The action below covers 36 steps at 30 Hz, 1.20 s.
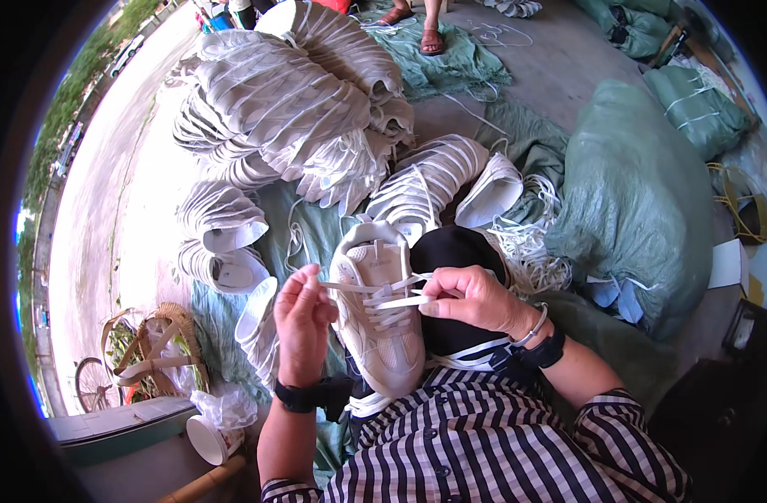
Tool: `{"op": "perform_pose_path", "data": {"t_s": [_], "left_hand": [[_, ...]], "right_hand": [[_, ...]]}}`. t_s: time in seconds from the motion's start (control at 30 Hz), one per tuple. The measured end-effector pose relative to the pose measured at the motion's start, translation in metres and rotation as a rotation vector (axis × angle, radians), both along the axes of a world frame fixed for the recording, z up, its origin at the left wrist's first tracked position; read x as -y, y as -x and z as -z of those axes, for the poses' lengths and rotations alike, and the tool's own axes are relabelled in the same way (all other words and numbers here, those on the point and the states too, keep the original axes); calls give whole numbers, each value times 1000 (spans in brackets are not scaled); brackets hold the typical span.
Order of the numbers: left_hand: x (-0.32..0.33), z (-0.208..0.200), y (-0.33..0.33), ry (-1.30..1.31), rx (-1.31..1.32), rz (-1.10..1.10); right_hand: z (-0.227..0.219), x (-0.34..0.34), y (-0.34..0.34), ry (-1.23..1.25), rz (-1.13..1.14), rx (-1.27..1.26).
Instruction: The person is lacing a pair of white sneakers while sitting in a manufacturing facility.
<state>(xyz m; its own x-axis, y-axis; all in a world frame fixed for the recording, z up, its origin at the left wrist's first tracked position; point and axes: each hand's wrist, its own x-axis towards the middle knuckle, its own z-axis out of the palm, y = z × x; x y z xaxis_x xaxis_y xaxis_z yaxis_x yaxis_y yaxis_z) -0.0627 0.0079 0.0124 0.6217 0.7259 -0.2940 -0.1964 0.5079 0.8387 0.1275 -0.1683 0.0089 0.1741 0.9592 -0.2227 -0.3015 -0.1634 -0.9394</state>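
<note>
The person is lacing a cream sneaker [379, 314] that is lying on their lap, resting against a black cloth [454, 251], toe pointing towards their body. The left hand [302, 323] is pinching one end of the flat white shoelace [383, 293] between thumb and fingertips, just left of the shoe; its grip is clenched on the lace. The right hand [471, 298] is pinching the other run of the same lace at the eyelets, its grip likewise closed on it. Both wrists are wearing black bands, and the right also a thin bangle.

The lace is looking soft, limp and light, so it is likely best held close to its tip, where it can be steered. The shoe seems light, with a flexible upper and a firmer sole; steadying it by the sole or the eyelet edge would probably serve.

Beyond the knees, bundles of laced white shoes [291, 101] are piling up on a green tarp [450, 63], and a large green sack [635, 201] is sitting to the right. A white paper cup [211, 438] is lying at lower left.
</note>
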Motion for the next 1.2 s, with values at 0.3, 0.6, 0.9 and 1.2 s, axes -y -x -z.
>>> {"op": "perform_pose_path", "data": {"t_s": [0.3, 0.6, 0.9, 1.2], "left_hand": [[-63, -14, 55, 36, 129, -346], [-48, -25, 65, -84, -14, -287], [-33, 9, 65, -77, -204, -213], [-13, -4, 50, -186, -248, -117]], "right_hand": [[-10, -13, 7, -240, 113, 157], [0, -2, -2, -101, 241, 946], [-3, 8, -8, -278, 361, 1147], [8, -26, 14, -417, -32, 1422]]}}
